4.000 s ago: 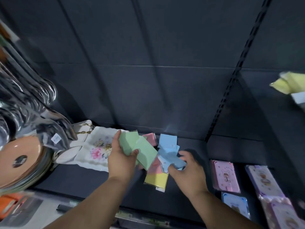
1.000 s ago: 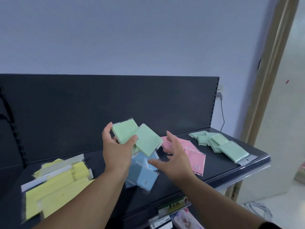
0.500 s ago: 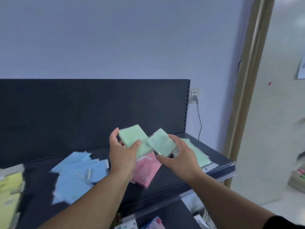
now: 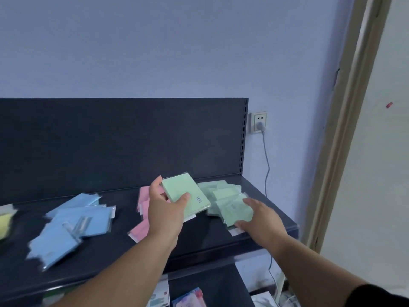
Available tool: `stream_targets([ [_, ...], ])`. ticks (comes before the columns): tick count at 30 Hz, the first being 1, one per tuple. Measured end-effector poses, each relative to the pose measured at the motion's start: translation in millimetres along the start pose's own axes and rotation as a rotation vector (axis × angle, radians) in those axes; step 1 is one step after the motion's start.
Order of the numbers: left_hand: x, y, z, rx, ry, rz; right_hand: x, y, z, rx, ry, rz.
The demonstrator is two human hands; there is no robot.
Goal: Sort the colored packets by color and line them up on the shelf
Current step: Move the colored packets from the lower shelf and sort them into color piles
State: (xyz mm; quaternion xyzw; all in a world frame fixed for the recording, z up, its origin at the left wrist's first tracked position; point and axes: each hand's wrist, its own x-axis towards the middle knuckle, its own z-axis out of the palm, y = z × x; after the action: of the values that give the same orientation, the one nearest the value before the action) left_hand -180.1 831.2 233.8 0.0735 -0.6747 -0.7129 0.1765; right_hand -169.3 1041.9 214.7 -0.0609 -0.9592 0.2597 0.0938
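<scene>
My left hand (image 4: 164, 214) grips a green packet (image 4: 185, 194) above the dark shelf (image 4: 199, 242), thumb on its top face. My right hand (image 4: 262, 222) rests with spread fingers on another green packet (image 4: 235, 210) that lies on the green pile (image 4: 218, 190) at the shelf's right end. Pink packets (image 4: 141, 230) lie under and behind my left hand. Blue packets (image 4: 73, 222) are scattered to the left. A yellow packet (image 4: 4, 222) shows at the far left edge.
The shelf's dark back panel (image 4: 121, 140) rises behind the packets. A wall socket (image 4: 259, 125) with a plugged cable sits to the right, beside a door frame (image 4: 345, 129). More packaged goods (image 4: 188, 298) lie on the lower shelf.
The view has swung right along the shelf. My right hand took one green packet from my left hand and laid it on the green pile; my left hand still holds a green packet.
</scene>
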Motion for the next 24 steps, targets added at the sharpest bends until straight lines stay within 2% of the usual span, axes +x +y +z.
stream_targets([
  [4,-3.8,2.7,6.3,0.049,-0.033,-0.003,5.0,-4.6,-4.5,-0.009,0.030,-0.020],
  [7,-9.0,0.3,12.8,0.068,-0.115,-0.003,3.4,-13.4,-4.9,0.192,0.075,-0.099],
  [9,-15.7,1.2,20.0,0.086,-0.181,-0.021,-0.6,-20.1,-5.2,0.356,0.002,-0.131],
  [11,-24.0,4.9,30.0,0.066,-0.251,-0.043,-5.1,-26.5,-6.5,0.418,-0.099,-0.143],
  [13,-32.4,10.1,40.2,0.037,-0.333,-0.058,-7.5,-30.5,-9.7,0.340,-0.146,-0.163],
  [16,-40.1,12.4,50.5,0.067,-0.427,-0.054,-7.8,-28.3,-16.4,0.220,-0.103,-0.188],
  [20,-42.0,14.4,47.3,0.203,-0.370,-0.015,-7.3,-10.7,-17.8,0.051,-0.138,-0.158],
  [24,-48.1,15.9,35.5,0.291,-0.338,0.008,-8.8,-6.2,-10.3,0.019,-0.154,-0.155],
])
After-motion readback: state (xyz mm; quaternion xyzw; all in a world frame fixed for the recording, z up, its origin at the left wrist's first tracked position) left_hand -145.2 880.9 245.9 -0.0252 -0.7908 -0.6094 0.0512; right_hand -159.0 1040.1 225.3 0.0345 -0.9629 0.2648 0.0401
